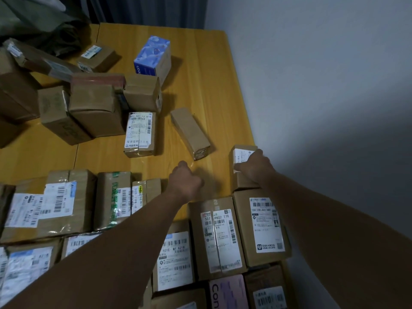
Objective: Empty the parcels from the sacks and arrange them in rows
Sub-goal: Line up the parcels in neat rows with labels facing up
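Sorting step, not the emptying one: I'm setting a small parcel [242, 168] at the far right end of the row, near the desk [200, 74] edge by the wall. My right hand [254, 165] lies over its top, grip closed on it, fingers wrapped round the labelled face. It sits just beyond the big carton w/ the 15H label [260, 226], touching or nearly so; can't tell which, my wrist covers the seam. My left hand [185, 181] is curled loose over bare desk between the rows and the loose pile. Nothing in it that I can see, but the palm faces down so can't tell for sure.

Next, I reckon: square this one up flush w/ its neighbours, let go, then reach for the nearest stray. That's prob. the long plain box [190, 133] lying at an angle just ahead of my left hand, or the flat one w/ the white label [140, 133] beside it. The long one needs turning to line up.

Look of the thing: small brown cardboard, taped, white shipping label on top w/ print too small to read. Stiff and light by the look, easy one-hand job.

Rest of the work: nearer rows already packed label-up, edge to edge. Unsorted heap [93, 103] still far left, incl. a blue printed box [152, 56]. Dark sack cloth [44, 23] at the far corner. Roughly halfway, at a guess.
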`<control>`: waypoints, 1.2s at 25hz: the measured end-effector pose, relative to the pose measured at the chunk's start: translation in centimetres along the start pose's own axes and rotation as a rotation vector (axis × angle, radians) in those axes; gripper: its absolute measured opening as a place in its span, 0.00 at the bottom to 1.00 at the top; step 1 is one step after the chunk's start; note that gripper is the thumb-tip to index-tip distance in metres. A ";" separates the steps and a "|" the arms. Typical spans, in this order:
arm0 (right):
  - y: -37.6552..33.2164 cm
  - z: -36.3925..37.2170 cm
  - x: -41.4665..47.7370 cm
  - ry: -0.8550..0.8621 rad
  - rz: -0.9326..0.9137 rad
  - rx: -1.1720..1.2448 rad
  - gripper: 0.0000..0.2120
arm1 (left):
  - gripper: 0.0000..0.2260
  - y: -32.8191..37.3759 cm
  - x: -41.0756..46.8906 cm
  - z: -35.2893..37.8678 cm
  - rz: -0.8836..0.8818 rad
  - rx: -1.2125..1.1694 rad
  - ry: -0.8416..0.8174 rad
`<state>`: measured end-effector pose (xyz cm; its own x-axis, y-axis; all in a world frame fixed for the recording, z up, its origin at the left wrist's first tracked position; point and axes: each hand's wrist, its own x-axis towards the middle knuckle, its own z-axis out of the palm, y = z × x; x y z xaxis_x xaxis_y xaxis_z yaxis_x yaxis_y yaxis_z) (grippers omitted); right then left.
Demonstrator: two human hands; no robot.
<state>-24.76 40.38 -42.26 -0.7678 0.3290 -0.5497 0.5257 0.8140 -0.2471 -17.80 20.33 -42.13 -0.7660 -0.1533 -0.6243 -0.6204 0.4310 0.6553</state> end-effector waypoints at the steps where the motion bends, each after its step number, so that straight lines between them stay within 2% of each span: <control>1: 0.1 0.5 -0.1 0.020 -0.011 -0.035 0.49 | 0.28 -0.1 0.0 0.0 -0.001 0.003 0.001; 4: 0.5 1.7 -0.3 0.063 -0.025 -0.112 0.55 | 0.28 -0.4 0.1 -0.1 -0.005 0.005 -0.005; 9: 1.7 1.9 0.2 0.134 -0.011 -0.134 0.50 | 0.27 -1.1 0.1 0.1 -0.017 0.043 -0.009; 18: 1.7 0.9 -0.2 0.051 -0.007 -0.120 0.55 | 0.27 -0.9 0.0 0.4 -0.017 0.034 -0.009; 21: 0.8 0.2 -1.1 0.141 -0.090 -0.155 0.44 | 0.26 -0.9 -0.1 0.1 -0.019 0.039 -0.007; 24: -1.2 -0.1 -2.5 0.414 -0.331 -0.344 0.27 | 0.25 -1.2 0.0 -0.5 -0.010 0.040 0.010; 25: -2.3 0.0 -2.7 0.424 -0.397 -0.326 0.24 | 0.24 -1.3 0.1 -0.8 -0.008 0.040 0.018; 28: -5.8 1.5 -2.9 0.256 -0.530 -0.184 0.24 | 0.24 -1.8 0.2 -1.9 -0.012 0.040 0.044; 30: -7.6 3.1 -2.9 0.158 -0.530 -0.147 0.26 | 0.24 -2.3 0.1 -2.9 -0.014 0.024 0.063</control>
<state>-25.43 31.72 -41.31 -0.9642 -0.0838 -0.2517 0.0061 0.9415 -0.3370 -16.90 16.74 -42.49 -0.7667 -0.2149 -0.6049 -0.6275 0.4497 0.6356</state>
